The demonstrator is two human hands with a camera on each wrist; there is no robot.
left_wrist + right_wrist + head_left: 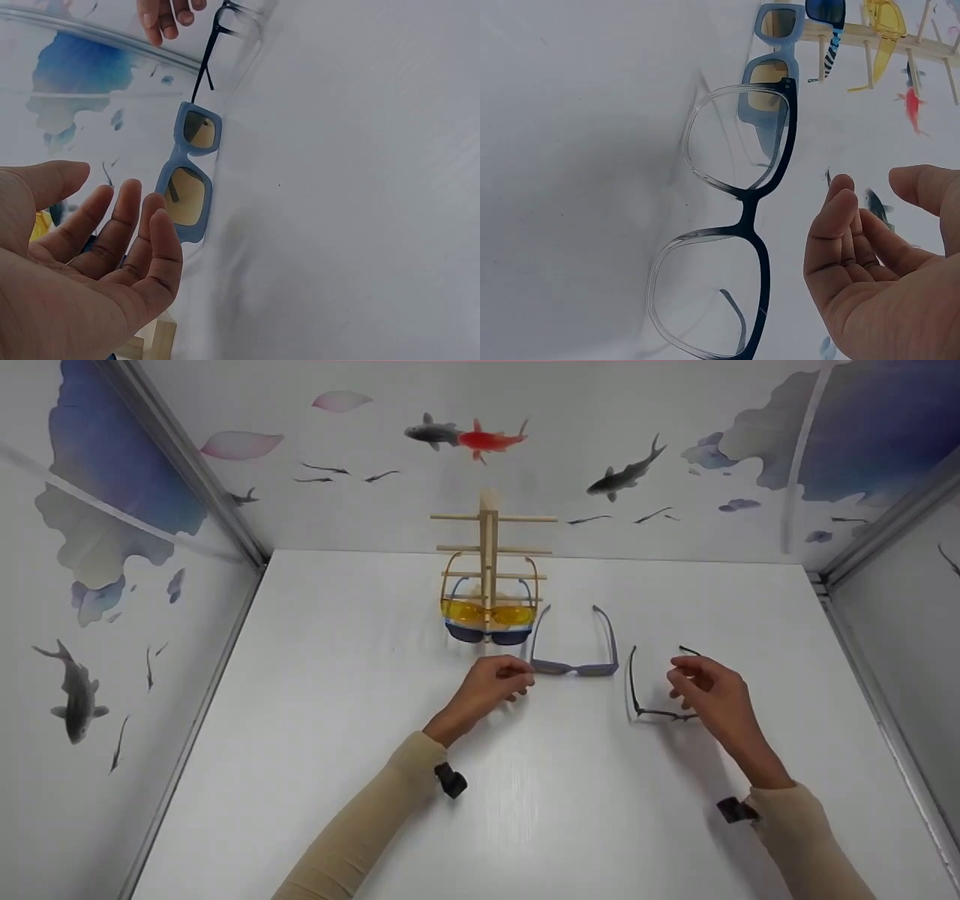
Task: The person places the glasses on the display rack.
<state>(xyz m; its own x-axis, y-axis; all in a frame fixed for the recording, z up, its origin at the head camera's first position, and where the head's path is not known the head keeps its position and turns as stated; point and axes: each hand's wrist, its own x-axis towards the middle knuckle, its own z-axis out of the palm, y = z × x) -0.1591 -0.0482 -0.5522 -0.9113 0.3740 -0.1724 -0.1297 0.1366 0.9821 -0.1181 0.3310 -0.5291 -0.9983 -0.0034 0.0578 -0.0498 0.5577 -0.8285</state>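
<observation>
My left hand (491,682) hovers beside the left corner of blue-framed sunglasses (555,667), its fingers loosely bent and holding nothing. The sunglasses have tinted, yellowish lenses (189,196) and sit on the white table, arms unfolded toward the back. To their right lie eyeglasses (660,712) with clear lenses and a frame (748,214) that is dark along the top and see-through below. Over the right part of these eyeglasses is my right hand (711,690), hiding some of them in the head view. Its fingers are relaxed, thumb apart, with nothing between them.
A wooden display stand (489,536) with several crossbars rises at the back middle. Low on it hang yellow glasses (463,610) and, beneath them, dark-lensed sunglasses (465,634). Panels (555,472) painted with fish enclose the white table (337,660) at the back and sides.
</observation>
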